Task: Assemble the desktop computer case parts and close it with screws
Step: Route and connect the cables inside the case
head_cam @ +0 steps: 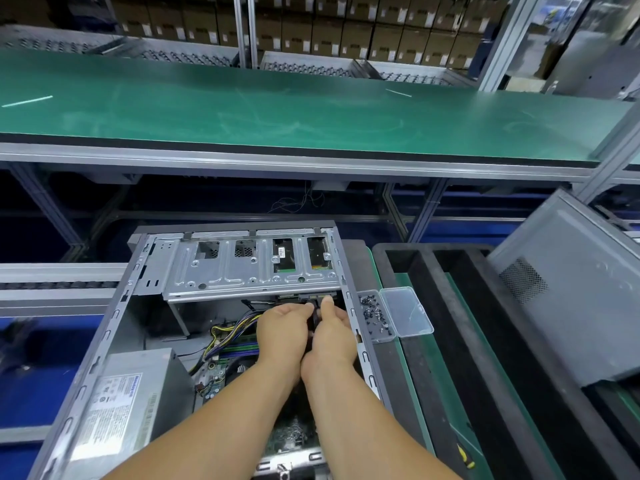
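Note:
An open grey computer case (114, 327) lies on its side in front of me, its inside facing up. A silver drive cage (249, 271) spans its far end. Below the cage, my left hand (284, 334) and my right hand (332, 334) meet around a small black cable connector (314, 318) just under the cage's edge. Fingers of both hands pinch it. The power supply (131, 393) sits at the near left, and coloured wires (235, 327) run over the motherboard (221, 368). A clear plastic box of screws (375, 315) lies open just right of the case.
The grey side panel (571, 306) leans at the right against black foam trays (450, 306). A long green workbench (311, 109) runs across behind the case. Stacked cardboard boxes (346, 29) fill the shelves at the back. A yellow-handled tool (464, 455) lies at the lower right.

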